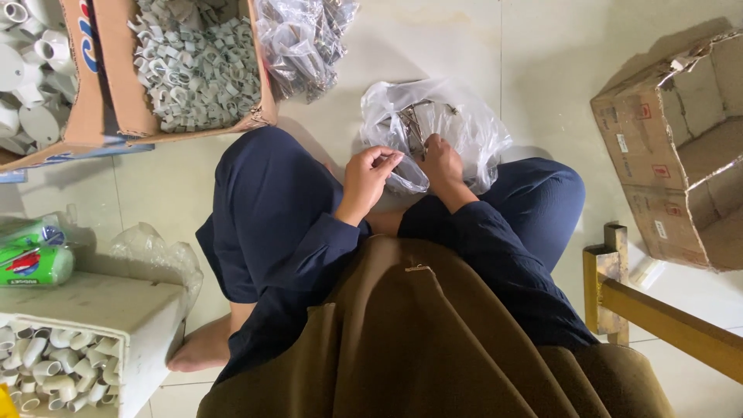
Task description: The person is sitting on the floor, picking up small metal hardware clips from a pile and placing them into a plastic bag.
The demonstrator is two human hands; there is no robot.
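Plastic bag (pixel 457 128) at 12 o'clock before the lap, clip box (pixel 193 70) at 10, empty carton (pixel 681 147) at 2.

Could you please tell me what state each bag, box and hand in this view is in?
Clear plastic bag: open, lying on the floor, metal pieces inside.
Left hand: pinching the bag's edge.
Right hand: reaching into the bag's mouth.
Cardboard box of white clips: open, nearly full.
Second clear bag: bunched, full of metal parts.
Empty cardboard box: open, tipped on its side.
White box of elbow fittings: open at the side, full.
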